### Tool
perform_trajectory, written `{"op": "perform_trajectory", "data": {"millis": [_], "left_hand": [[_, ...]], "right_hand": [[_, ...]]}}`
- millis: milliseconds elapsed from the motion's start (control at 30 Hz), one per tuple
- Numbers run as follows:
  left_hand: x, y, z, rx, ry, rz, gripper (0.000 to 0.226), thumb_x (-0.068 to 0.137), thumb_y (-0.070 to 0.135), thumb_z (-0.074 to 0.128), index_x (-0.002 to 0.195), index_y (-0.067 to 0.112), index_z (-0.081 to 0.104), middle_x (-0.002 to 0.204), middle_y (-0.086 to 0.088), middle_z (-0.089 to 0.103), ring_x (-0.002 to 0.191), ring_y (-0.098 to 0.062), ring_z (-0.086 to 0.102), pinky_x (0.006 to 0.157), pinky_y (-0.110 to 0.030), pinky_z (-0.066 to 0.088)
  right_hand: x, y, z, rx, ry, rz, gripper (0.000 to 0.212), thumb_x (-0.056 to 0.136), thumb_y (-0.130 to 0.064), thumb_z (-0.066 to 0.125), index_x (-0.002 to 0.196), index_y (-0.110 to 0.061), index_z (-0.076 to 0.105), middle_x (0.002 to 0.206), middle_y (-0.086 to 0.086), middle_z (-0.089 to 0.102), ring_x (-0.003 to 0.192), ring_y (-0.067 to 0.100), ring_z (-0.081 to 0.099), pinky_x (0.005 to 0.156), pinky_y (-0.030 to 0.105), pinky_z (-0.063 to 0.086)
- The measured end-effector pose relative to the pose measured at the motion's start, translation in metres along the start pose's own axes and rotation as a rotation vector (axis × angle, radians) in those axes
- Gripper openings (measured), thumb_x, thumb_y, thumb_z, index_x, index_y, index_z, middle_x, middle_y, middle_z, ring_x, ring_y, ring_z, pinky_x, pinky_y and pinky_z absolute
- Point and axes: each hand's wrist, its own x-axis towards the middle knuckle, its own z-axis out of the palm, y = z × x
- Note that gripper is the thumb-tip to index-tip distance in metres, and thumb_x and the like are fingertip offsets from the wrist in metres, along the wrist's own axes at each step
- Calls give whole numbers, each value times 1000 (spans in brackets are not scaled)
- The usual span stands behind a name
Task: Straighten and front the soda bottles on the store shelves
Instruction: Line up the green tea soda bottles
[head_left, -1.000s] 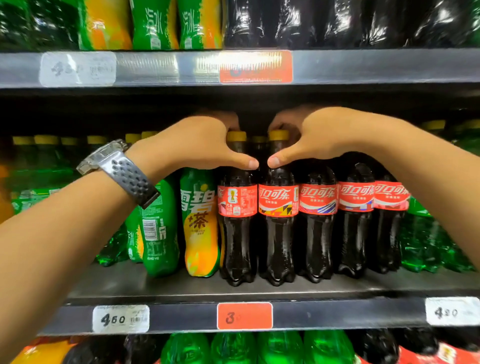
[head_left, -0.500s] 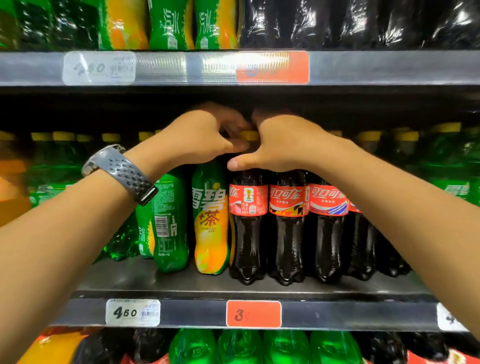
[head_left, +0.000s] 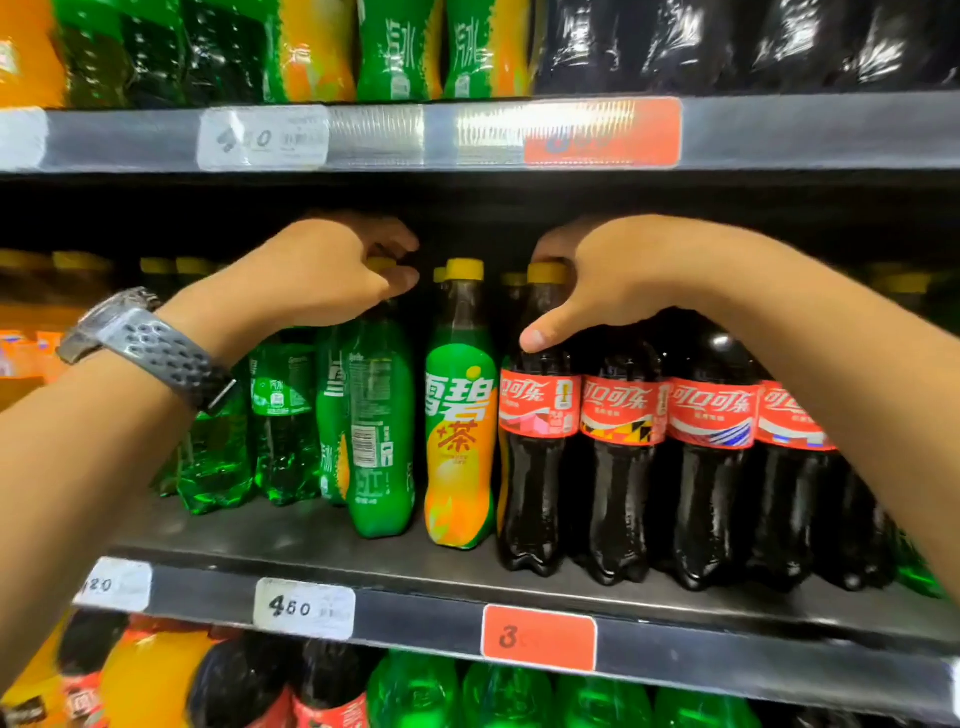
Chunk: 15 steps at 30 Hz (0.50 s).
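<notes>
Left hand (head_left: 322, 270): arm reached in from the lower left, a wristwatch (head_left: 145, 338) with a perforated grey strap on the wrist; the grip was narrow, with fingers and thumb curled round the yellow cap of a green bottle (head_left: 379, 431). That bottle stood on the middle shelf (head_left: 311, 535) towards the front, its barcode side facing outward. Right hand (head_left: 613, 280): arm came in from the right, passing in front of the tops of the cola row; the grip held the first cola bottle (head_left: 537, 441), fingers hooked over its yellow cap and the thumb laid against its shoulder. This bottle stood at the front of the same shelf, red label outward, just beside its neighbour. Between the two held bottles stood a green-and-orange bottle (head_left: 460, 431), touched by neither hand, label frontward. Further cola bottles (head_left: 711, 467) ran on to the right in a line, red labels frontward. Clear green bottles (head_left: 280, 426) stood further back on the left. The shelf was dark; its edge strip carried a white price tag (head_left: 304, 608) and a red price tag (head_left: 538, 638). The upper shelf edge (head_left: 779, 130) bore similar tags, with green, orange and dark bottles above it. Below were the tops of green, dark and orange bottles (head_left: 415, 696).
</notes>
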Motion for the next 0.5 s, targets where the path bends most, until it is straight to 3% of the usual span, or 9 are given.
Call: {"op": "perform_trajectory", "data": {"millis": [100, 267, 367, 433, 500], "left_hand": [[2, -13, 3, 26, 37, 20, 42, 83, 52, 63, 122, 36, 59, 101, 14, 55, 86, -9, 49, 72, -21, 34], [10, -31, 16, 166, 71, 5, 60, 72, 78, 51, 105, 29, 59, 106, -1, 64, 92, -25, 58, 71, -30, 43], [11, -36, 20, 143, 92, 43, 48, 72, 73, 58, 84, 28, 50, 90, -2, 58, 80, -24, 52, 64, -30, 35], [10, -38, 21, 81, 88, 38, 46, 73, 68, 63, 86, 25, 55, 85, 2, 54, 78, -22, 52, 63, -28, 32], [9, -39, 21, -21, 74, 24, 45, 74, 61, 68, 94, 21, 62, 87, 2, 60, 83, -24, 59, 64, -28, 37]], "right_hand": [[-1, -2, -3, -15, -32, 38, 90, 65, -76, 61, 138, -27, 39, 103, -7, 49, 87, 14, 41, 73, 28, 31], [1, -8, -7, -48, -51, 103, 98, 48, -93, 41, 122, -28, 50, 106, -2, 60, 92, 22, 55, 79, 34, 45], [4, -14, -3, -84, 9, 157, 85, 60, -83, 53, 122, -25, 52, 107, 1, 61, 87, 22, 51, 72, 31, 39], [6, -17, -2, -67, 14, 170, 76, 65, -75, 61, 124, -28, 50, 101, -4, 56, 85, 20, 48, 69, 30, 35], [5, -18, -5, -62, -23, 198, 74, 62, -77, 60, 120, -32, 50, 98, -6, 56, 84, 20, 53, 71, 32, 41]]}}
